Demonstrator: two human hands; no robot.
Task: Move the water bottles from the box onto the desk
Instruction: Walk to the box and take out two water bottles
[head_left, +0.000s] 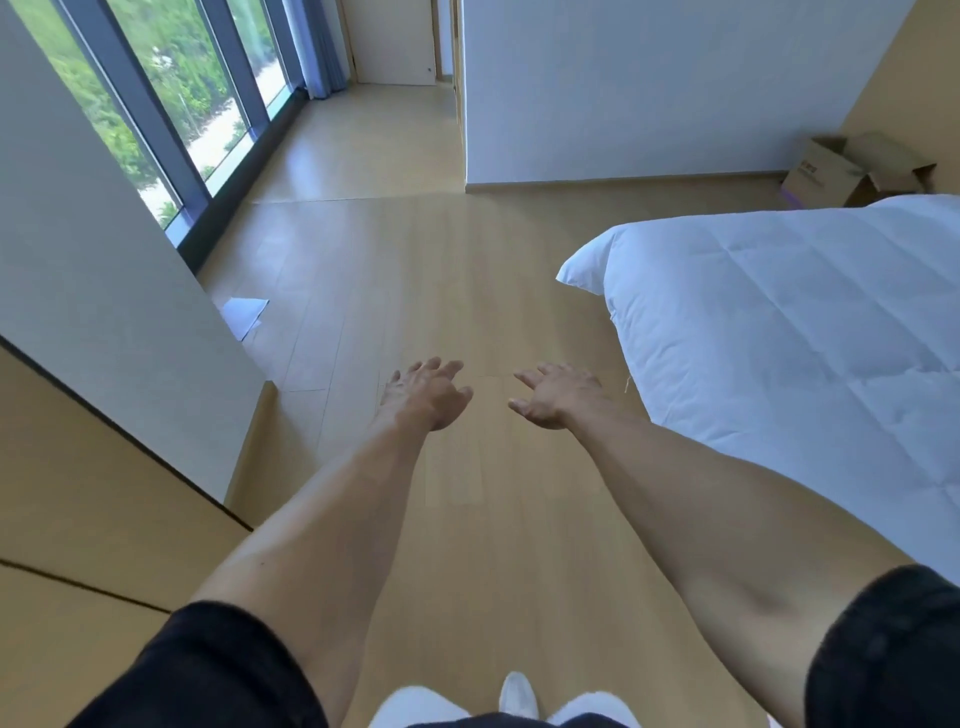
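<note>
A brown cardboard box (852, 169) stands on the floor at the far right, against the wall behind the bed, with its flaps open. Its inside is hidden from here, and no water bottle shows. No desk is in view. My left hand (423, 392) and my right hand (553, 395) are stretched out in front of me over the wooden floor, fingers spread and relaxed, holding nothing. Both hands are far from the box.
A bed with a white quilt (779, 332) fills the right side. A white wall panel and wooden cabinet fronts (93, 488) stand at the left, with tall windows (171, 93) behind. A white sheet of paper (244, 314) lies on the floor near the wall.
</note>
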